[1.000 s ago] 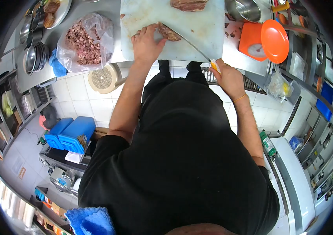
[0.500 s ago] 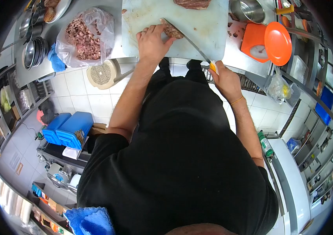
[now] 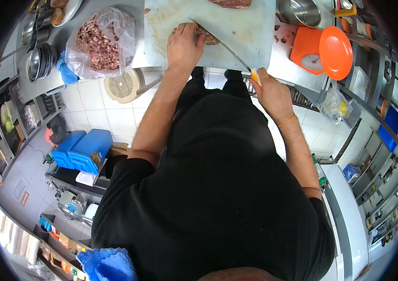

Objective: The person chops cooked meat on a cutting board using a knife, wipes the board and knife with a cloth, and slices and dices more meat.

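My left hand is closed, its curled fingers pressing on a small piece of meat on the white cutting board. A knife slants across the board, its long blade lying along the far edge of that piece and its tip just beyond my left fingertips. My right hand grips the knife's yellow handle, past the board's near right corner. Farther back on the board lies a larger piece of meat, cut off by the frame's top edge.
Left of the board, a clear plastic bag holds diced meat; stacked metal bowls and a blue cloth are beyond it. On the right stand a metal pot and an orange scale with an orange plate.
The knife tip has shifted slightly toward the left and away from me, across the meat. My left fingers have drawn together a little on the piece. My right hand keeps its grip.
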`<state>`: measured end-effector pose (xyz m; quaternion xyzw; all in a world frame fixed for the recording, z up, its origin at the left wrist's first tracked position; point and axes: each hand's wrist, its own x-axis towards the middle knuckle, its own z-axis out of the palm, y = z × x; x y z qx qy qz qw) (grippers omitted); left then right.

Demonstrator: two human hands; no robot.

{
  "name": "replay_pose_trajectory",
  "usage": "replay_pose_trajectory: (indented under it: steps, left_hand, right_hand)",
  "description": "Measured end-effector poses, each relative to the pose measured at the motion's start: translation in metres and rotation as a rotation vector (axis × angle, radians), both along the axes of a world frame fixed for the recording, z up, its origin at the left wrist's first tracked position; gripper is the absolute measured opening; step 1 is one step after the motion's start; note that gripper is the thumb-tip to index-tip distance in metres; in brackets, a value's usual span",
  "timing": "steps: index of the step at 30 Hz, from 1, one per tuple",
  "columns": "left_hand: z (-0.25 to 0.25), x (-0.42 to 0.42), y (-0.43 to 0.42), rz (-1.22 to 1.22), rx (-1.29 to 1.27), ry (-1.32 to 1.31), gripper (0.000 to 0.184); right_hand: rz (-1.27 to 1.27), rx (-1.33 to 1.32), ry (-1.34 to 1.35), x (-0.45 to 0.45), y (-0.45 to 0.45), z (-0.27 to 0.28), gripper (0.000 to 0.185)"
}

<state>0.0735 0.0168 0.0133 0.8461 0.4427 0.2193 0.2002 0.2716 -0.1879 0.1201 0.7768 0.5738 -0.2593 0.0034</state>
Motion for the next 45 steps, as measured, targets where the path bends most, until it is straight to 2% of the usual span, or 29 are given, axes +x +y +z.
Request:
replay_pose_trajectory:
  steps: [12,19,26,31,36,40,45]
  left_hand:
    - [0.008,0.006,0.005,0.005,-0.079,0.046,0.031]
    - [0.008,0.002,0.011,-0.022,-0.107,0.021,0.034]
    - [0.002,-0.001,0.015,-0.045,-0.095,0.011,0.030]
    - [0.004,0.000,0.015,-0.045,-0.105,-0.008,0.031]
    - [0.008,0.000,0.015,-0.034,-0.114,-0.015,0.031]
    - [0.006,-0.001,0.014,-0.029,-0.114,-0.034,0.031]
    - [0.002,-0.002,0.015,-0.042,-0.101,-0.012,0.031]
  right_hand:
    - [0.047,-0.135,-0.002,-0.002,0.019,0.027,0.030]
    - [0.066,-0.098,0.049,-0.008,0.038,0.000,0.032]
    - [0.038,-0.006,0.100,-0.025,0.075,-0.059,0.033]
    - [0.025,-0.029,0.121,-0.022,0.079,-0.040,0.033]
    - [-0.018,-0.148,0.090,-0.011,0.034,-0.009,0.033]
    - [-0.028,-0.161,0.117,-0.009,0.012,-0.029,0.033]
    - [-0.066,-0.099,0.119,-0.024,0.044,-0.054,0.034]
